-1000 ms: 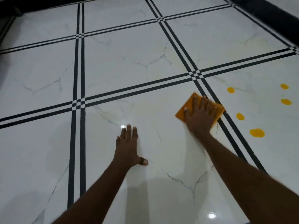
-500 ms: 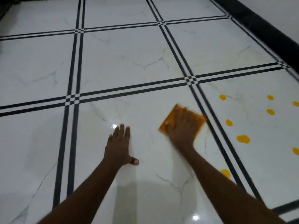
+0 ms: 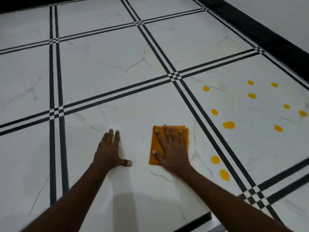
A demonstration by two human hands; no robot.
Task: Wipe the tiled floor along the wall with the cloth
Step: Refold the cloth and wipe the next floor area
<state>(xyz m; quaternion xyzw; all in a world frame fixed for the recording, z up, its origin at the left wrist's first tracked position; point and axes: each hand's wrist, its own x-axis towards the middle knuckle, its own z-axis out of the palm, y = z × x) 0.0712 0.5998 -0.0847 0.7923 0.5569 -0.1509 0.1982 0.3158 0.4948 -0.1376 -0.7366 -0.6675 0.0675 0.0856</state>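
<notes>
A folded orange cloth point(image 3: 155, 144) lies flat on the white marble-look tiled floor point(image 3: 100, 67). My right hand point(image 3: 172, 148) presses down on the cloth with its fingers spread, covering most of it. My left hand point(image 3: 110, 149) rests flat on the bare tile to the left of the cloth, fingers together and thumb out, holding nothing. Several yellow spots point(image 3: 228, 125) dot the tile to the right of the cloth, beyond a pair of black grout stripes point(image 3: 205, 118).
A black skirting band point(image 3: 267, 37) runs along the white wall point(image 3: 284, 12) at the upper right. Black double stripes cross the floor in a grid. A black edge point(image 3: 200, 218) shows at the bottom, near my right forearm.
My right hand has slid the cloth left and toward me, away from the black stripes. My left hand stays planted on the tile. The view has shifted, showing more yellow spots.
</notes>
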